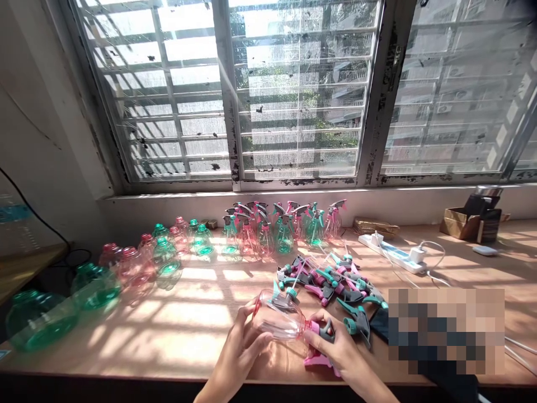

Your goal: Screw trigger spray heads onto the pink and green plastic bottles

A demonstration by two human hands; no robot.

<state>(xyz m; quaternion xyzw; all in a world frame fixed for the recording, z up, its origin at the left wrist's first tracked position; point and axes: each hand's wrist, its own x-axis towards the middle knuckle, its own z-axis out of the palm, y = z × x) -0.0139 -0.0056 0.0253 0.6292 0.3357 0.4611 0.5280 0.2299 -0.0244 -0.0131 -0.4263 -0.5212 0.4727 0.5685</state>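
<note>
My left hand [238,351] is wrapped round the body of a clear pink bottle [274,322], which lies tilted on its side above the table. At the bottle's neck, my right hand [342,348] grips a pink and grey spray head [321,362]. The head sits against the bottle's mouth; whether it is screwed tight I cannot tell. Just beyond my hands lies a pile of loose spray heads [327,282] in pink, teal and grey. One teal and grey spray head [356,323] lies close to my right hand.
Several open-necked pink and green bottles [168,260] stand along the left. Bottles with spray heads fitted [285,232] are grouped under the window. A white power strip [392,253] with cables, a brown box [457,223] and a pixelated patch [447,331] are on the right.
</note>
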